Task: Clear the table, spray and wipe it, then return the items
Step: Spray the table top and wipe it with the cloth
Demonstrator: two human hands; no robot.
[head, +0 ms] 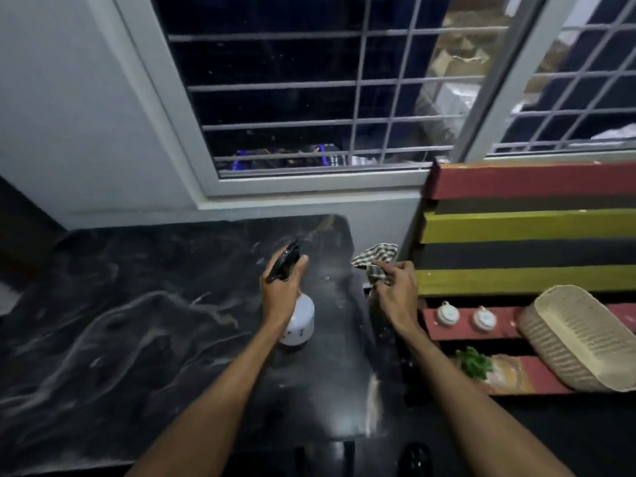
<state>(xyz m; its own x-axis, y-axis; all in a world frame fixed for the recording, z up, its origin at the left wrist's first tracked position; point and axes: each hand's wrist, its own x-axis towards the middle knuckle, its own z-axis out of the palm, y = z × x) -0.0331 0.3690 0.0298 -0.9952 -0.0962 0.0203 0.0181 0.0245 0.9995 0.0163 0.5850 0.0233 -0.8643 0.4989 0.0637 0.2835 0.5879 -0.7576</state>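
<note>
Dark marbled stone forms the bench (137, 304), which sits in a corner below a barred window (309, 98). Its top looks bare apart from pale smears, so the clearing step seems done and the spraying step is in hand.

Near the middle right of the bench is the spray bottle (303, 321), upright, with a white body and a black trigger head. The left hand (280, 290) is wrapped around the neck and head, with the fingers curled at the trigger and the nozzle aimed away toward the far wall, a grip suited to misting the stone ahead. Whether the base rests on the surface or hangs just above it I cannot tell.

Just beside it, at the bench's right edge, the right hand (395, 290) pinches a checked cloth (377, 256) between fingertips and thumb. The cloth is bunched and lifted off the stone, probably kept out of the spray yet ready to wipe.

Further right stands a slatted rack (516, 225) painted red, yellow and dark. On its slats sit two small white pots (447, 314), a woven basket (585, 339) lying tilted, and some green leaves (473, 363). These are likely the bench's items, parked within easy reach for their return.
</note>
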